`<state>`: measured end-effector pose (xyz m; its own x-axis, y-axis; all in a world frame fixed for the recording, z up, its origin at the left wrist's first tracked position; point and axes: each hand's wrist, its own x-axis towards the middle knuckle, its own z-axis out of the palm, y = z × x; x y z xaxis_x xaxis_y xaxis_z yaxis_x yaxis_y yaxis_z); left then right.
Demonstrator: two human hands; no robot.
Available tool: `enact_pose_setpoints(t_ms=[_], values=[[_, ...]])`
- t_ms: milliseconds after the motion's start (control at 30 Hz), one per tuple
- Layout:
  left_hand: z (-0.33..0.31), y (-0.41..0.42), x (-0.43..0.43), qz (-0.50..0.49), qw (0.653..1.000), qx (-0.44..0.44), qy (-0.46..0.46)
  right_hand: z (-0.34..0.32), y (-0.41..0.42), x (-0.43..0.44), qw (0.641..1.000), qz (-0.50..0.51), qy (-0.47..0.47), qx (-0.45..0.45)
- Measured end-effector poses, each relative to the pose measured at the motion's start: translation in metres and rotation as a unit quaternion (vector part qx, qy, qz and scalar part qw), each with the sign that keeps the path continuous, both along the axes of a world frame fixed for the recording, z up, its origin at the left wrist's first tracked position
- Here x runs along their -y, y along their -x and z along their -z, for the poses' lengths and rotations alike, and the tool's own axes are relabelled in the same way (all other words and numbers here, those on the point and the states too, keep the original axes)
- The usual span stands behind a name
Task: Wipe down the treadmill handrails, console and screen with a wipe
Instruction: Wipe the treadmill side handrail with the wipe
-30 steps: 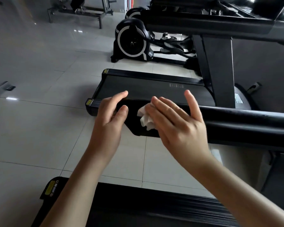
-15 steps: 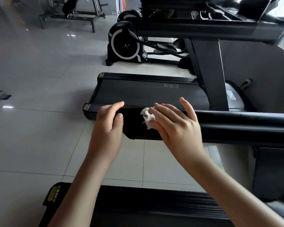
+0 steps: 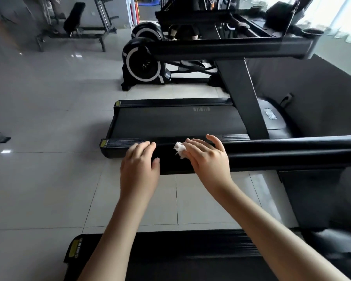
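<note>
Now the right hand (image 3: 207, 159) lies across the top of the black rail (image 3: 282, 155), fingers nearly straight, pressing a crumpled white wipe (image 3: 179, 150) against it. The thumb stands apart on the far side. The wipe bunches out from under the index finger, near the rail's free end. Just to the left, the left hand (image 3: 139, 169) grips that end: its fingers bend over the top edge and the thumb sits on the near face. The two hands are close but do not touch, with the wipe between them.

Below the forearms runs the ribbed edge of a treadmill deck (image 3: 190, 256) with a yellow label at its corner. Beyond the rail a second treadmill's belt (image 3: 170, 122) lies on the pale tiled floor (image 3: 39, 179), its slanted post (image 3: 241, 98) rising to the right. Farther back stand an elliptical (image 3: 142, 65) with a white-ringed wheel and a weight bench (image 3: 75, 19).
</note>
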<state>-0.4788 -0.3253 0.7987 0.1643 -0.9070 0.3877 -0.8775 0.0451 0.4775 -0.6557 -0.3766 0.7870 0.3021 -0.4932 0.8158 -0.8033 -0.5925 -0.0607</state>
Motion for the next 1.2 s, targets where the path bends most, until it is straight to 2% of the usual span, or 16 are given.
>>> enact_pose_setpoints(t_ms=[333,633,867,1067,1200], values=[[-0.019,-0.007,0.000,0.018,0.994,-0.063,-0.085,-0.005,0.000,-0.010,0.999,0.036,-0.040,0.007],[-0.027,-0.004,-0.002,0.008,0.990,-0.057,-0.126,-0.002,-0.006,-0.021,0.993,0.051,-0.099,0.026],[-0.034,-0.002,-0.002,-0.019,0.989,-0.048,-0.142,-0.010,-0.008,-0.025,0.991,0.043,-0.122,0.028],[-0.029,-0.001,-0.002,-0.016,0.992,-0.045,-0.118,-0.010,-0.012,-0.028,0.984,0.052,-0.163,0.057],[-0.026,-0.004,-0.001,-0.015,0.992,-0.061,-0.105,-0.012,-0.015,-0.029,0.986,0.072,-0.134,0.068]])
